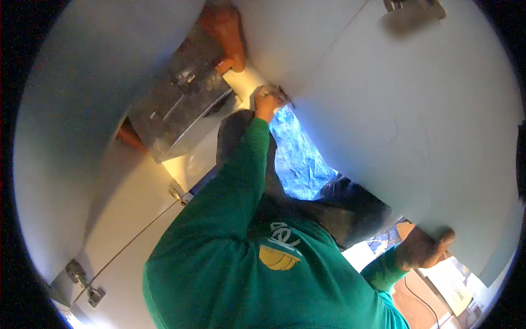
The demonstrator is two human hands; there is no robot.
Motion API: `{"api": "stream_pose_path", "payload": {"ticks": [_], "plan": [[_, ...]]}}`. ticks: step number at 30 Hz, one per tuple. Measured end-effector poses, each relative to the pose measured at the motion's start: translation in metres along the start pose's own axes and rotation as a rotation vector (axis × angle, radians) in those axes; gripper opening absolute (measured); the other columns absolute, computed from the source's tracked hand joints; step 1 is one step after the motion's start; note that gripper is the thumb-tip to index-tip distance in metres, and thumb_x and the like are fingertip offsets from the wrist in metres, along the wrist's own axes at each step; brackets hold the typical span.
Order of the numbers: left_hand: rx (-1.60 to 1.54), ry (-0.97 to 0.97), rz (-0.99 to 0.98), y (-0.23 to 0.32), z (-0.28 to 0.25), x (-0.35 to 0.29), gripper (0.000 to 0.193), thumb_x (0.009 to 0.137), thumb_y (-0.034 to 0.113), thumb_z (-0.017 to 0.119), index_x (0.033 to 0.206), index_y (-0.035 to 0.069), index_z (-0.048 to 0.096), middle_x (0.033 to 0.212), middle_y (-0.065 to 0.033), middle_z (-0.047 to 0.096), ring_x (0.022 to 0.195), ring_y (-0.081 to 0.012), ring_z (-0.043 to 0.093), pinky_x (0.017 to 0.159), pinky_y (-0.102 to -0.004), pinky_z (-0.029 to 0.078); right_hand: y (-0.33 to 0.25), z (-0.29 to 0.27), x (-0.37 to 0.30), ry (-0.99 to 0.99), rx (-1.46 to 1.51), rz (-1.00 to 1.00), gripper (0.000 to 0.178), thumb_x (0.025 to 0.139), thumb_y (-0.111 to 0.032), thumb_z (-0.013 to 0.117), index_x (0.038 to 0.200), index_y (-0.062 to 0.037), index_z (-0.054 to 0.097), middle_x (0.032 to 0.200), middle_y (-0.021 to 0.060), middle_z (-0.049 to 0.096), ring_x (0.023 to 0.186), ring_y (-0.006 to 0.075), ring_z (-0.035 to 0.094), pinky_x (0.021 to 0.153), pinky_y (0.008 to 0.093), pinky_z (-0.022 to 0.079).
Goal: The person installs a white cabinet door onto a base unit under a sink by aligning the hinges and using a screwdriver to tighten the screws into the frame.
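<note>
My left hand (pixel 268 103) is closed at the narrow upper end of a large white panel (pixel 394 120). Something dark and small shows by its fingers, too blurred to name. My right hand (pixel 424 249) grips the panel's lower edge at the right, its thumb on the near face and its other fingers partly hidden. Between my left hand and my dark-clothed legs lies a crinkled blue plastic sheet (pixel 301 159), brightly lit. My green sleeves reach out to both hands.
A dark grey flat-faced box (pixel 170 107) stands at the upper left, with another person's bare limb (pixel 227 35) beside it. Metal hinges (pixel 82 274) join white boards (pixel 131 268) at the lower left. Another metal fitting (pixel 416 8) sits on the panel's top. Papers (pixel 449 282) lie lower right.
</note>
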State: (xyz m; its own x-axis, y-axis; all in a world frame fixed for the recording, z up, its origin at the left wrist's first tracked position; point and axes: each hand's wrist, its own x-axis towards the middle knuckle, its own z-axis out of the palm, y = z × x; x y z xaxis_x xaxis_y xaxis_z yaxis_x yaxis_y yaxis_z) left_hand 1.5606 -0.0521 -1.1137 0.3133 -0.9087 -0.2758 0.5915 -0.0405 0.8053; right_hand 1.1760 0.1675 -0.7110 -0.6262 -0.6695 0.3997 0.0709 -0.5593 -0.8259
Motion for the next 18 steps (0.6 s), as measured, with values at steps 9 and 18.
{"api": "stream_pose_path", "payload": {"ticks": [9, 18], "plan": [[-0.157, -0.060, -0.170, -0.025, -0.013, 0.022, 0.027, 0.093, -0.001, 0.047, 0.109, 0.001, 0.068, 0.089, -0.0152, 0.071, 0.071, -0.0254, 0.071, 0.064, -0.0367, 0.059, -0.015, 0.011, 0.012, 0.209, 0.645, 0.163, 0.028, 0.092, -0.027, 0.067, 0.114, -0.0091, 0.067, 0.112, 0.0082, 0.067, 0.103, 0.0227, 0.065, 0.086, 0.0318, 0.052], [0.004, 0.062, -0.113, -0.020, -0.006, 0.015, 0.020, 0.090, -0.006, 0.055, 0.104, 0.000, 0.069, 0.091, -0.0102, 0.072, 0.072, -0.0198, 0.069, 0.055, -0.0300, 0.052, -0.004, 0.017, 0.004, -0.069, -0.046, -0.027, 0.038, 0.095, -0.017, 0.067, 0.127, 0.0010, 0.059, 0.126, 0.0150, 0.065, 0.112, 0.0275, 0.063, 0.097, 0.0439, 0.051]]}}
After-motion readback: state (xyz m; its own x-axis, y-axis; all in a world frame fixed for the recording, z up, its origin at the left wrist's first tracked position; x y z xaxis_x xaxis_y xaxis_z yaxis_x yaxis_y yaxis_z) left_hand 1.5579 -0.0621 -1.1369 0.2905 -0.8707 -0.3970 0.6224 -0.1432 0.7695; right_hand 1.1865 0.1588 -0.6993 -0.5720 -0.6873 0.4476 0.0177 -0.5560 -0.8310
